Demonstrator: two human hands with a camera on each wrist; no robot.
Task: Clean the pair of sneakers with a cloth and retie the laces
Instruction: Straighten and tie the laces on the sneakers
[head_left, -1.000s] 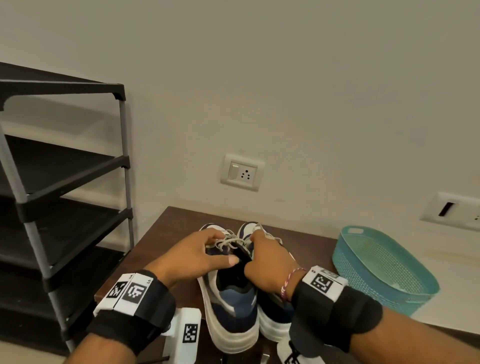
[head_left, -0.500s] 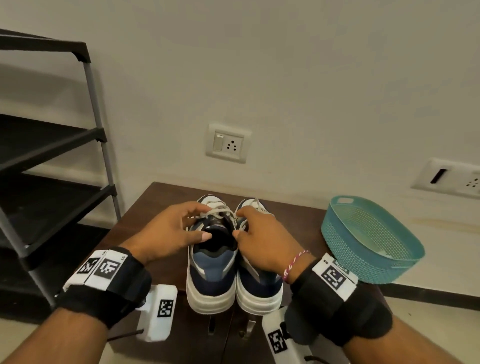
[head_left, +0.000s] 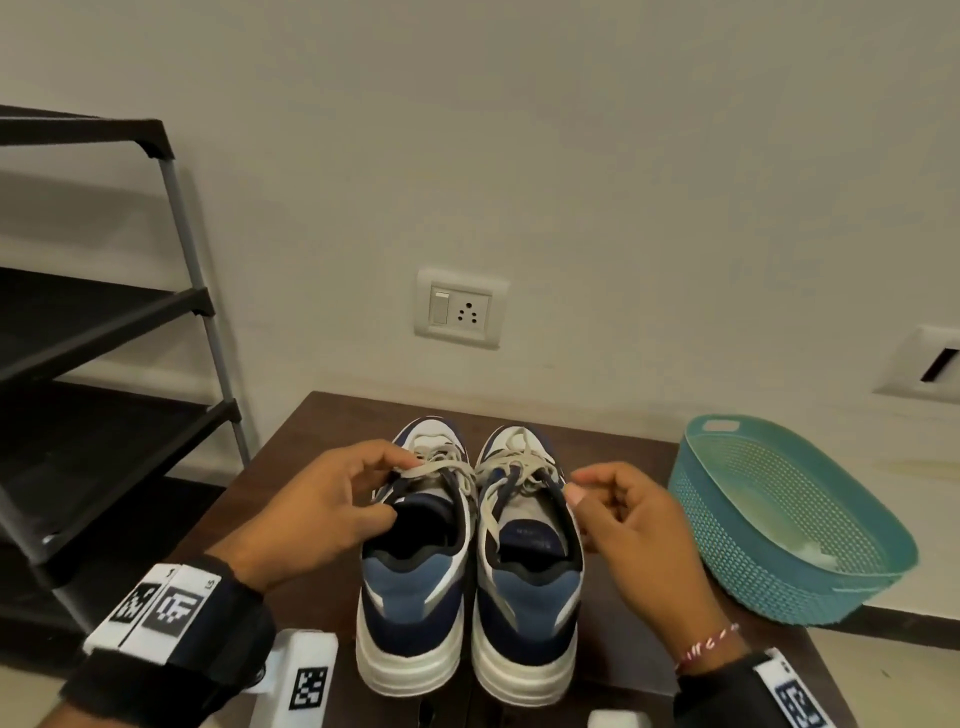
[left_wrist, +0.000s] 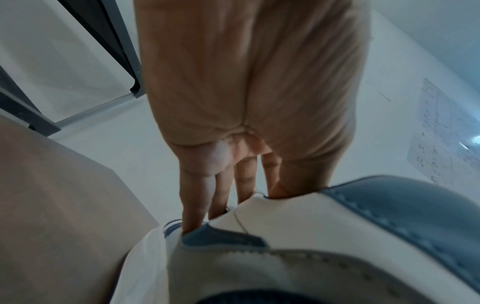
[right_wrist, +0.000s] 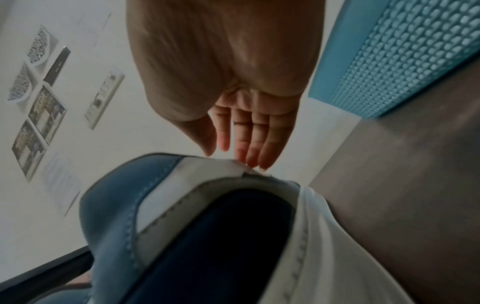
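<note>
Head view: two blue-and-white sneakers stand side by side on a dark wooden table (head_left: 332, 421), heels toward the camera. The left hand (head_left: 322, 514) sits at 9 o'clock of the left sneaker (head_left: 415, 597), thumb at the collar opening, fingertips curled and pinching a white lace (head_left: 431, 467) near the tongue. The right hand (head_left: 628, 525) is at 3 o'clock of the right sneaker (head_left: 527, 613), fingers loosely curled inward beside the collar; whether they grip a lace cannot be told. A teal basket (head_left: 769, 571) stands at 3 o'clock of the shoes with something pale inside, too faint to name. A black shoe rack (head_left: 104, 338) at 9 o'clock is cut off by the frame edge. A wall socket (head_left: 460, 309) is at 12 o'clock. The wristbands carry square coded markers; small print on the right sneaker's insole is unreadable.

Left wrist view: the left hand (left_wrist: 246, 92) fills the upper centre, fingers (left_wrist: 197, 201) pressed together and running down behind the left sneaker's (left_wrist: 285, 257) white side panel, their tips hidden. Faint marks on a sheet on the wall at 3 o'clock cannot be read.

Right wrist view: the right hand's (right_wrist: 226, 72) fingers (right_wrist: 254, 139) lie together, slightly bent, tips just at the right sneaker's (right_wrist: 207, 226) collar edge; contact is unclear. The teal basket (right_wrist: 402, 51) shows at 1 o'clock. Blurred pictures hang at 9 o'clock, illegible.
</note>
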